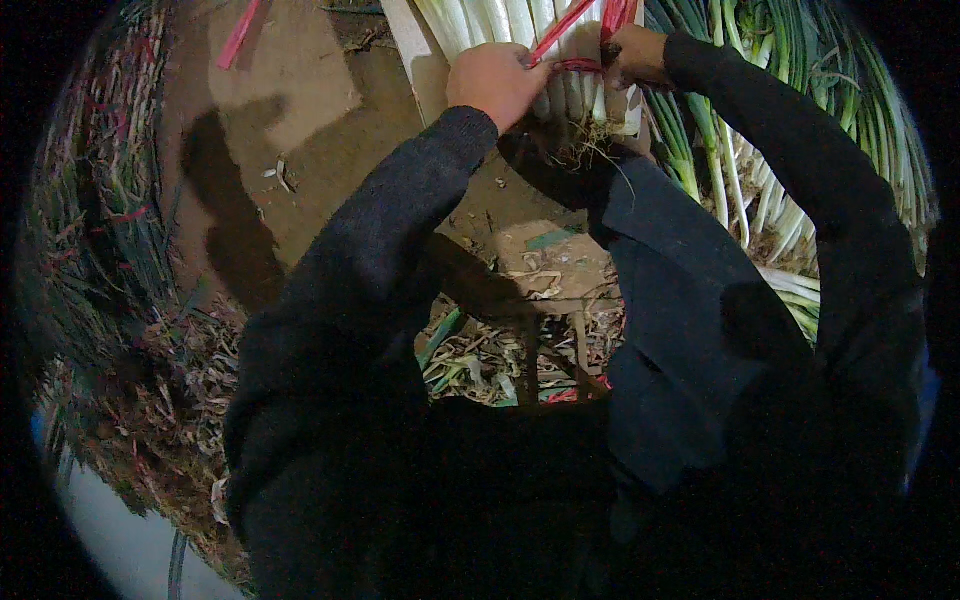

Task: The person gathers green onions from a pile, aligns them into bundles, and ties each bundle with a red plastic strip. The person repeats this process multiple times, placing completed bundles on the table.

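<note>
A bundle of large green onions [499, 21] lies at the top of the head view, white stalks upward in the picture and roots towards me. Red plastic twine [562, 31] runs across the stalks. My left hand [495, 79] is closed on the twine at the bundle's left side, a taut strand rising from its fingers. At the right side my right hand [634, 56], partly in shadow, grips the gathered twine. A pale board [409, 49] lies under the bundle. The stalks' upper ends are outside the view.
More green onions [780, 45] are heaped on the right, beside my right arm. Stacked onion bundles [112, 150] with red ties line the left. Loose trimmings [480, 367] litter the ground between my legs. A red twine strip [238, 37] hangs at upper left.
</note>
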The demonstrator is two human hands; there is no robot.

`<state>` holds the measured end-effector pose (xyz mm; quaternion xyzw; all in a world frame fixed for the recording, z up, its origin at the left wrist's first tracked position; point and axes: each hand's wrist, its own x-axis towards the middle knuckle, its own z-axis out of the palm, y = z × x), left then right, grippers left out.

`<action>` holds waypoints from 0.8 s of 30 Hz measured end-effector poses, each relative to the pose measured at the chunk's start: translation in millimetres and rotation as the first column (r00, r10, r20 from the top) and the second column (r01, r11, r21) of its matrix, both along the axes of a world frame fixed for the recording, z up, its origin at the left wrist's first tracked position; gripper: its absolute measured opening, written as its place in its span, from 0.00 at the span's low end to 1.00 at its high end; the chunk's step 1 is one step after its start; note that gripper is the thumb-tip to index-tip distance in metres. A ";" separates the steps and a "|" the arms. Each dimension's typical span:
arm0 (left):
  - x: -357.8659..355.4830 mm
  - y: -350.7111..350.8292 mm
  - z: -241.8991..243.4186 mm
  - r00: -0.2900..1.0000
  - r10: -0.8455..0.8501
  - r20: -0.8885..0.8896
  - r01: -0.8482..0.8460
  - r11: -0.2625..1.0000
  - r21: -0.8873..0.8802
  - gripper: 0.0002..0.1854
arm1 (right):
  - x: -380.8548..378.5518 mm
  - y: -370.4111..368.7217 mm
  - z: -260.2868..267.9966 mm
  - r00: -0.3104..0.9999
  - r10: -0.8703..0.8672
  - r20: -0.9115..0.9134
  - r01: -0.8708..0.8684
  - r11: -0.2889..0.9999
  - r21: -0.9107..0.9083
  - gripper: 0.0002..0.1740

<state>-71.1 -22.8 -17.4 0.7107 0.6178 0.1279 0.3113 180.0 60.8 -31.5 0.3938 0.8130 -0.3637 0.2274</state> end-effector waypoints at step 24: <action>0.4 -4.8 -0.3 0.998 0.007 0.066 -0.011 0.999 0.046 0.32 | 2.8 -43.2 -25.5 0.961 -0.264 -0.079 0.271 0.856 0.440 0.16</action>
